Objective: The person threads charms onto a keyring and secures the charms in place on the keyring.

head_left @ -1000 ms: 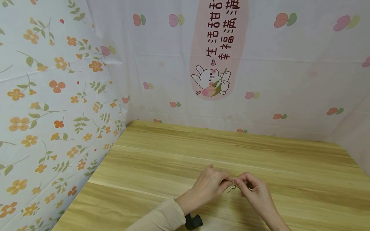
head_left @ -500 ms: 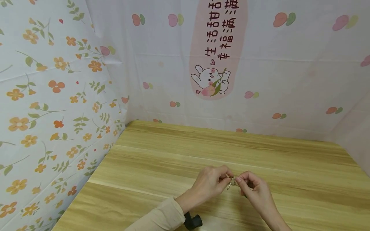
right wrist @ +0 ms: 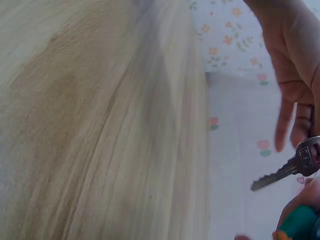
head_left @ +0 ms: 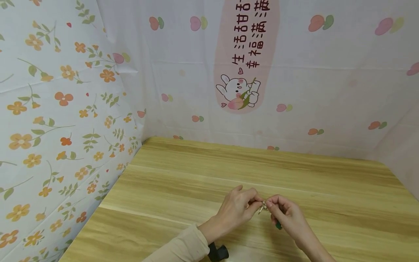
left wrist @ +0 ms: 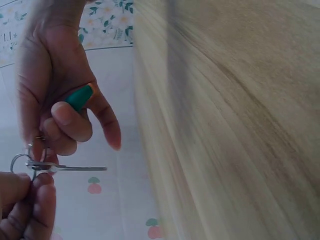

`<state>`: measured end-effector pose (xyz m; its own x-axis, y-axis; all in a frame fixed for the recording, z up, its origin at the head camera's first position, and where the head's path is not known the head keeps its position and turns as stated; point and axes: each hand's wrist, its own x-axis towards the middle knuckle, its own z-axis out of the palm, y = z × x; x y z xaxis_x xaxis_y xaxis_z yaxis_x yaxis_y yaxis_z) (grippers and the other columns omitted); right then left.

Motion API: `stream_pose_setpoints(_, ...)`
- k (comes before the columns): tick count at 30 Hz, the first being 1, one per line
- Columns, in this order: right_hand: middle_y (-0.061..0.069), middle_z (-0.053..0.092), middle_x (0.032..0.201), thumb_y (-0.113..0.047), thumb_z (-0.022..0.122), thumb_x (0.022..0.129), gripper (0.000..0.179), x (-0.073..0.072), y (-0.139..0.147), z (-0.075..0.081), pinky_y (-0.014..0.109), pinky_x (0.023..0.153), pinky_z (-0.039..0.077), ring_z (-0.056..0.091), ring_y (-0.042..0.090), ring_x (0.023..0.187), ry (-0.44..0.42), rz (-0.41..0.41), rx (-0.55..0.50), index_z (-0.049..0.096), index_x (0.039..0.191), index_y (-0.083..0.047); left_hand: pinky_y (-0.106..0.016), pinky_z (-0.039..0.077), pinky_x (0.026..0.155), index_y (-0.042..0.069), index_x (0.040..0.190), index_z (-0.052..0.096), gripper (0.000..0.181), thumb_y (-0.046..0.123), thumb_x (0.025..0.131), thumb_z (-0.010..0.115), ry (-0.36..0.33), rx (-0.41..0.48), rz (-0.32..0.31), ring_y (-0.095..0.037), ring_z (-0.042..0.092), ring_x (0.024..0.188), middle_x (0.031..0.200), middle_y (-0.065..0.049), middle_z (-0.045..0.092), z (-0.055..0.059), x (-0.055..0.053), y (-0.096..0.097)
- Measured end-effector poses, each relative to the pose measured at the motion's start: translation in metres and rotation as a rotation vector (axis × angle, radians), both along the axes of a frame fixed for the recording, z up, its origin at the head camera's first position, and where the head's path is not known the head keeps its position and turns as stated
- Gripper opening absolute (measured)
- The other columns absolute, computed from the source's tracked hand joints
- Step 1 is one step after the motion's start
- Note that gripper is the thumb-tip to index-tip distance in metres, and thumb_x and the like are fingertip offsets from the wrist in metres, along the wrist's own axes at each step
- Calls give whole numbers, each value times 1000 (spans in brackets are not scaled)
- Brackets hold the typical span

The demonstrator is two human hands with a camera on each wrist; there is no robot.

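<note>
Above the table, my two hands meet at a small bunch of metal. My left hand (head_left: 237, 207) pinches a key ring (left wrist: 20, 161) between thumb and fingertips. From the ring a silver key (right wrist: 287, 170) sticks out, its toothed blade plain in the right wrist view. My right hand (head_left: 288, 216) pinches the small metal link at the ring with thumb and index finger. A green keychain piece (left wrist: 80, 97) with a bit of orange lies in that hand's curled fingers, its end showing below them in the head view. Fingertips hide part of the ring and link.
The wood-grain table (head_left: 183, 174) lies under both hands. A black object with a rounded end (head_left: 222, 252) shows beside the left sleeve (head_left: 186, 245). Flower-printed cloth (head_left: 65, 145) hangs at the left, and a cloth with a rabbit print (head_left: 239, 91) at the back.
The left fingertips shifted on the ring and drew close to the right ones again. The key and ring turned slightly, and the green piece came into view under the right hand.
</note>
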<state>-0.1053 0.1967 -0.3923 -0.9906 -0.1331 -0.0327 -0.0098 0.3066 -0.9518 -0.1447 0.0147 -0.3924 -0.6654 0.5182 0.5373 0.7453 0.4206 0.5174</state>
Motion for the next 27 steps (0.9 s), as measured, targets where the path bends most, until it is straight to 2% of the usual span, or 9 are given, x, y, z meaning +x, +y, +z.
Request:
stream_pose_setpoints(2,-3,51,69,-20,48,99,27,-1,4,2,22,59,50,50,7,59,-16,60,-47,53,105,5,-24,52,75,12,89,63,6,17,91,63,-121,30,-37,8,56,69,82,5,70,-1,-1,-1)
stream_pose_setpoints(5,-4,54,75,-18,48,99,23,-3,10,4,23,65,52,54,6,65,-36,163,-105,50,110,3,-14,45,58,9,96,59,11,19,96,55,-401,86,-127,5,55,74,90,1,69,-3,-3,-2)
stream_pose_setpoints(9,-3,58,84,-13,52,97,23,-6,19,7,23,60,49,56,6,69,-37,317,-115,48,114,3,-17,45,67,4,101,54,18,20,100,45,-726,161,-229,0,54,77,93,-4,65,-4,-7,-4)
stream_pose_setpoints(14,3,56,86,-9,50,97,28,-9,28,9,28,62,52,56,8,69,-24,455,-82,43,113,12,-26,50,83,-1,103,45,19,16,102,37,-993,293,-363,-8,58,81,88,-8,59,-3,-10,-5)
stream_pose_setpoints(15,3,55,84,-9,50,97,27,-9,29,8,29,61,52,56,8,68,-11,461,-65,43,112,13,-27,51,82,-2,102,45,19,16,102,38,-1010,298,-372,-8,57,79,85,-7,57,-2,-11,-6)
stream_pose_setpoints(17,2,54,82,-8,51,96,23,-10,31,5,30,57,52,54,7,66,49,464,-20,46,107,13,-24,52,74,-1,99,48,17,16,100,44,-981,261,-340,-7,54,74,80,0,52,-2,-12,-8)
stream_pose_setpoints(21,-6,52,76,-3,57,91,3,-11,31,-8,23,47,45,47,-2,59,254,407,157,55,92,-1,-16,46,59,4,91,59,12,16,93,60,-799,67,-205,-3,54,67,74,6,57,-6,-16,-15)
stream_pose_setpoints(24,-10,52,76,1,64,85,14,-11,28,-18,19,46,41,43,-6,62,394,354,295,57,83,-11,-14,43,58,10,85,65,7,16,87,67,-688,-73,-112,2,55,64,71,9,63,-12,-18,-20)
stream_pose_setpoints(27,-10,54,78,1,66,83,16,-14,25,-24,19,51,40,41,-5,68,433,342,390,57,80,-12,-15,43,58,13,83,68,6,17,84,72,-643,-153,-47,5,53,61,70,11,65,-16,-19,-24)
